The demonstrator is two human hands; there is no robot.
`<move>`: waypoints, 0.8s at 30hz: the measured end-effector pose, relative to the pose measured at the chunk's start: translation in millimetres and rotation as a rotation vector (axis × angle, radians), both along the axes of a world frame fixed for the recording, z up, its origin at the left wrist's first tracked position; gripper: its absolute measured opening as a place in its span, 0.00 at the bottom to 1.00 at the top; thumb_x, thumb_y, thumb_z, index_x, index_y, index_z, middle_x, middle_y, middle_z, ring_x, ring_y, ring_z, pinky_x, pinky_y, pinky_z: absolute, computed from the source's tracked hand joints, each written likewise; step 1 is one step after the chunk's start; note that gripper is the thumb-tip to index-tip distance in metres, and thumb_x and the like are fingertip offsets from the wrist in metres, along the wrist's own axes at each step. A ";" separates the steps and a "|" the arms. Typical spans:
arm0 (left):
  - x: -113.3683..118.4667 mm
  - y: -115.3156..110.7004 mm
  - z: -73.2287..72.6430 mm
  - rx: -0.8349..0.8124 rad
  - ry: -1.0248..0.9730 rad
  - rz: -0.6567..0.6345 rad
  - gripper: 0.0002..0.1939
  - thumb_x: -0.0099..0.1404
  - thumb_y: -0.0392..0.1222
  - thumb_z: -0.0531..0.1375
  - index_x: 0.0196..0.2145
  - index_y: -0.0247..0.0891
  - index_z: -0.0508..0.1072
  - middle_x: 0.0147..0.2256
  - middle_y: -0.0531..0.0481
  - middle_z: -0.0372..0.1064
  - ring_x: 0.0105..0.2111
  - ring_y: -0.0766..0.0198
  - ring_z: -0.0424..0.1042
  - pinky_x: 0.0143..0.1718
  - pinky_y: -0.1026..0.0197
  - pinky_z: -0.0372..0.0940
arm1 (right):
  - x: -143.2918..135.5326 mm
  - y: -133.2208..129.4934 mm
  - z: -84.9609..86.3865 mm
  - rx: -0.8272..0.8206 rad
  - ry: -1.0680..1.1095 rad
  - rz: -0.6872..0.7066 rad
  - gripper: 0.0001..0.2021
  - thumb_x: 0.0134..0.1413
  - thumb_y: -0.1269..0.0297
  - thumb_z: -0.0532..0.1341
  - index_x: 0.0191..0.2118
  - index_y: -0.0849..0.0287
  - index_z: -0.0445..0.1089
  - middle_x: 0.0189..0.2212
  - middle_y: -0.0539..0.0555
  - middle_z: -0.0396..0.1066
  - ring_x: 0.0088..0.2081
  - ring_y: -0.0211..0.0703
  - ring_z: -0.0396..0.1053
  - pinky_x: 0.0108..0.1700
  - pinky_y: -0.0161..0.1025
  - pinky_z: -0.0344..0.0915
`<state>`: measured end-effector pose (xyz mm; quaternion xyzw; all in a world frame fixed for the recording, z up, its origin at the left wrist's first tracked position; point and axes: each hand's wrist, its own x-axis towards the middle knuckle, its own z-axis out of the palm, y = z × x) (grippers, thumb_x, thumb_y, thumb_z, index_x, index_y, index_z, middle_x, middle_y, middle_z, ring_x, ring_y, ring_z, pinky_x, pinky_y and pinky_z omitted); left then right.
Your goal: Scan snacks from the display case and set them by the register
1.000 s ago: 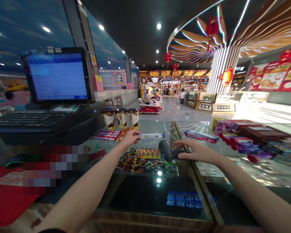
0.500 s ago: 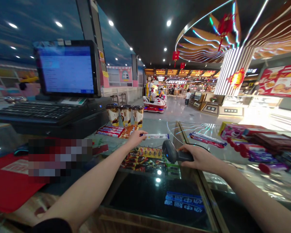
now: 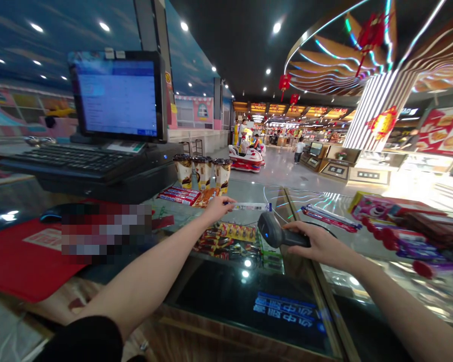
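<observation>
My left hand [image 3: 216,210] pinches the left end of a slim, light-coloured candy stick pack [image 3: 252,206], which points right above the glass counter. In my right hand [image 3: 319,240] is a black barcode scanner [image 3: 272,230], its head facing left beside the pack's right end. Behind my left hand lie red candy rolls [image 3: 179,194] and an orange packet [image 3: 207,197]. Three lidded drink cups [image 3: 203,172] stand in a row just beyond them. Under the glass below my hands are batteries [image 3: 238,232] in yellow packaging.
A monitor [image 3: 117,98] and keyboard [image 3: 66,158] stand at the left. A red mat [image 3: 20,251] lies in front of them. More candy sticks [image 3: 330,217] rest right of the scanner, and packaged sweets [image 3: 396,236] are piled farther right. A red-and-white ride car [image 3: 245,158] is on the floor beyond.
The view has shifted, so the surroundings appear farther right. The pack's right end now appears slightly higher and nearer the scanner head. Both hands keep their hold.
</observation>
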<state>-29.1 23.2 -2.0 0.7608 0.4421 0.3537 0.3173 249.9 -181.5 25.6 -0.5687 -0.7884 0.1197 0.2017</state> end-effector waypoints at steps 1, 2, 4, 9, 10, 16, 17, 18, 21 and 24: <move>0.1 0.3 -0.4 -0.001 -0.004 -0.002 0.13 0.58 0.38 0.61 0.41 0.35 0.79 0.29 0.47 0.77 0.28 0.64 0.74 0.29 0.66 0.66 | -0.3 -0.5 0.5 -0.005 0.003 0.001 0.23 0.52 0.53 0.62 0.53 0.54 0.65 0.44 0.55 0.73 0.43 0.50 0.71 0.45 0.45 0.65; 0.3 0.8 -0.8 -0.003 -0.007 -0.001 0.13 0.58 0.38 0.61 0.41 0.35 0.79 0.29 0.47 0.77 0.28 0.65 0.74 0.29 0.66 0.66 | -0.7 -1.1 1.0 -0.008 0.005 0.004 0.23 0.52 0.53 0.62 0.53 0.53 0.65 0.44 0.55 0.73 0.43 0.50 0.71 0.46 0.45 0.65; 0.7 2.1 -1.8 -0.005 -0.009 0.006 0.12 0.58 0.37 0.61 0.40 0.35 0.79 0.28 0.48 0.77 0.28 0.65 0.74 0.29 0.66 0.66 | -1.2 -2.0 1.8 -0.009 0.004 0.010 0.22 0.52 0.53 0.63 0.52 0.53 0.66 0.44 0.55 0.73 0.43 0.50 0.71 0.46 0.45 0.65; 1.5 4.5 -3.6 -0.008 -0.015 -0.004 0.12 0.58 0.37 0.61 0.39 0.35 0.79 0.28 0.48 0.76 0.27 0.66 0.74 0.29 0.66 0.66 | -1.5 -2.9 2.3 -0.005 0.006 0.015 0.22 0.52 0.53 0.63 0.52 0.53 0.66 0.44 0.55 0.73 0.43 0.49 0.71 0.46 0.46 0.65; 1.4 4.5 -3.6 -0.007 -0.018 -0.006 0.12 0.58 0.37 0.61 0.39 0.35 0.79 0.28 0.48 0.76 0.28 0.65 0.74 0.29 0.66 0.66 | -1.7 -3.0 2.4 -0.006 0.005 0.016 0.22 0.52 0.53 0.63 0.52 0.53 0.66 0.44 0.55 0.73 0.43 0.49 0.71 0.47 0.45 0.65; 0.3 3.4 -2.0 0.009 0.010 0.002 0.12 0.58 0.38 0.61 0.40 0.35 0.79 0.27 0.47 0.77 0.28 0.64 0.74 0.29 0.66 0.66 | -3.7 -4.0 2.7 -0.009 -0.008 0.003 0.22 0.51 0.54 0.63 0.52 0.54 0.67 0.44 0.56 0.73 0.43 0.50 0.71 0.46 0.46 0.66; 0.1 3.1 -1.7 0.009 0.013 0.002 0.12 0.57 0.37 0.61 0.40 0.35 0.79 0.28 0.47 0.77 0.28 0.64 0.75 0.29 0.66 0.66 | -3.7 -4.1 2.4 -0.011 -0.008 0.003 0.22 0.51 0.54 0.63 0.52 0.54 0.67 0.44 0.56 0.73 0.43 0.50 0.71 0.46 0.46 0.66; 0.1 2.9 -1.5 0.007 0.013 0.002 0.12 0.58 0.37 0.61 0.40 0.35 0.79 0.28 0.47 0.77 0.28 0.64 0.75 0.29 0.66 0.66 | -3.4 -4.0 2.1 -0.013 -0.007 0.003 0.22 0.51 0.54 0.63 0.52 0.54 0.67 0.44 0.56 0.73 0.43 0.50 0.71 0.47 0.46 0.66; 0.4 1.5 -0.8 -0.001 0.003 0.004 0.12 0.58 0.36 0.61 0.40 0.35 0.79 0.29 0.47 0.77 0.29 0.64 0.75 0.30 0.66 0.66 | -2.3 -3.9 1.5 -0.020 -0.003 0.011 0.23 0.50 0.54 0.64 0.52 0.54 0.66 0.44 0.55 0.73 0.44 0.50 0.70 0.47 0.46 0.65; 1.0 0.0 -0.1 -0.013 -0.012 0.008 0.12 0.58 0.37 0.62 0.40 0.35 0.79 0.28 0.48 0.77 0.29 0.65 0.75 0.30 0.66 0.66 | -1.6 -3.8 1.7 -0.034 -0.006 0.012 0.24 0.49 0.54 0.65 0.52 0.53 0.65 0.44 0.55 0.73 0.44 0.49 0.70 0.47 0.45 0.65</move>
